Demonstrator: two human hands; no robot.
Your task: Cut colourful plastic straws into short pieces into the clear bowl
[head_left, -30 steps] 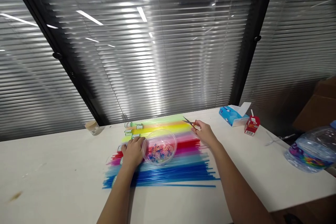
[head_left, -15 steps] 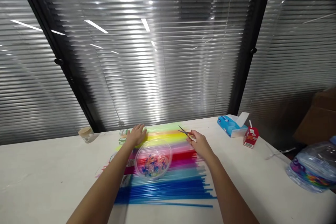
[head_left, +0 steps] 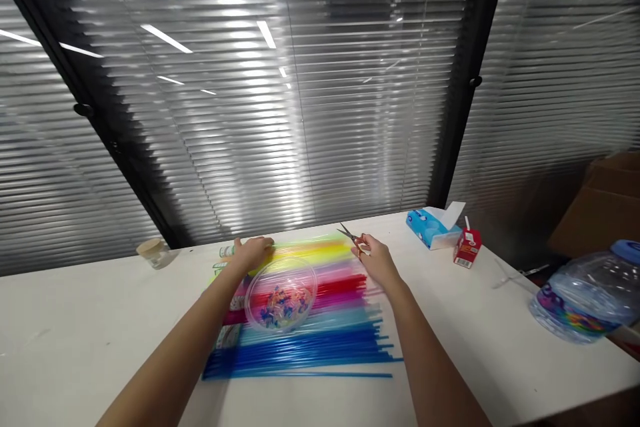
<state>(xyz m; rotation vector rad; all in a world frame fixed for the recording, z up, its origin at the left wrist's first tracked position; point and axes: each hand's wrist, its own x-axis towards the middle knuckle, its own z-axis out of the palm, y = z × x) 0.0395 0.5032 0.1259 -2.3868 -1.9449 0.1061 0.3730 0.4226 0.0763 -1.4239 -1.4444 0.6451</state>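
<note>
Slender orange-handled metal scissors (head_left: 354,238) gripped by nearly closed right hand (head_left: 374,259) | translucent yellow straws (head_left: 305,255) touched by loosely spread left hand (head_left: 254,253); grasp unclear

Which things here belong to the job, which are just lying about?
Likely in use:
- scissors, right hand
- coloured straws, under left hand
- bowl of small bits

Likely just lying about:
- tissue pack
- red carton
- big bottle
- lidded jar
- thin pen-like object
- cardboard box

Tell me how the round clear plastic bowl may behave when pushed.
The round clear plastic bowl looks thin-walled, so probably light. It rests on long coloured plastic straws, so it may slide. The small colourful pieces inside look loose and could shift.
</note>
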